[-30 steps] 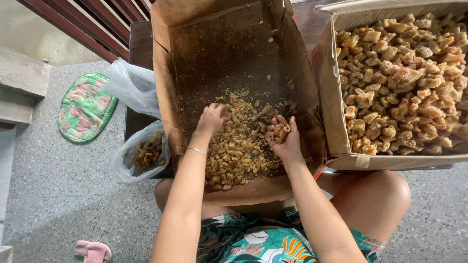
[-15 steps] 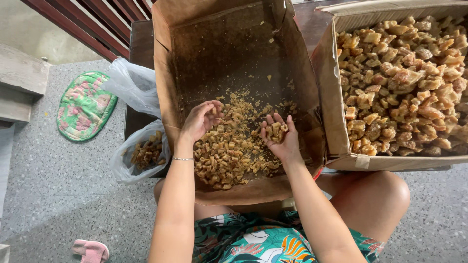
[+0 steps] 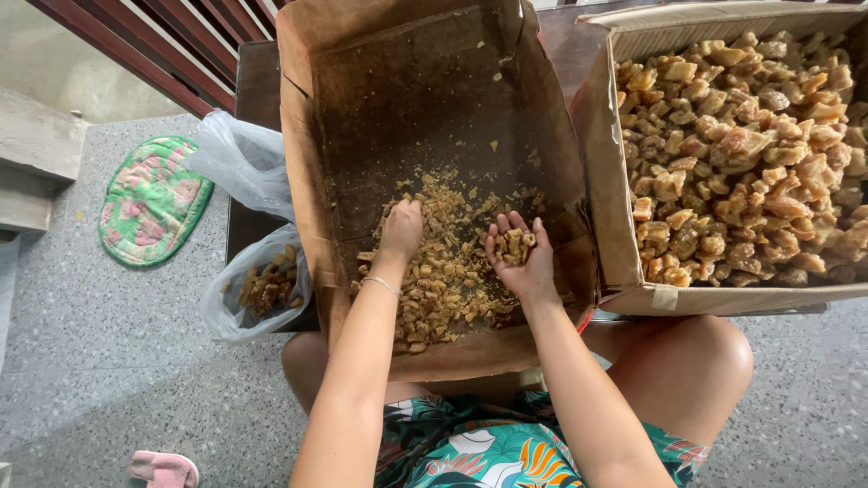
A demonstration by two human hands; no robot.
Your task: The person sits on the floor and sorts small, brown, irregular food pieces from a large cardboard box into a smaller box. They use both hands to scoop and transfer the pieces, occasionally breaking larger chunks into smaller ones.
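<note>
A stained cardboard box (image 3: 312, 194) lies open in front of me, with a heap of small brown chunks (image 3: 443, 280) on its near floor. My left hand (image 3: 400, 229) is palm down on top of the heap, fingers curled into the pieces. My right hand (image 3: 518, 258) is palm up just to the right, cupping a small pile of the same chunks above the heap. A thin bracelet circles my left wrist.
A second cardboard box (image 3: 624, 244) at the right is filled with larger brown chunks (image 3: 741, 154). A clear plastic bag (image 3: 258, 289) with some chunks hangs at the left of the first box. A green patterned mat (image 3: 152, 201) and a pink slipper (image 3: 163, 470) lie on the speckled floor.
My left hand lifted off the heap with its fingers spread, then came back down onto the pieces. My right hand stayed cupped with chunks in its palm.
</note>
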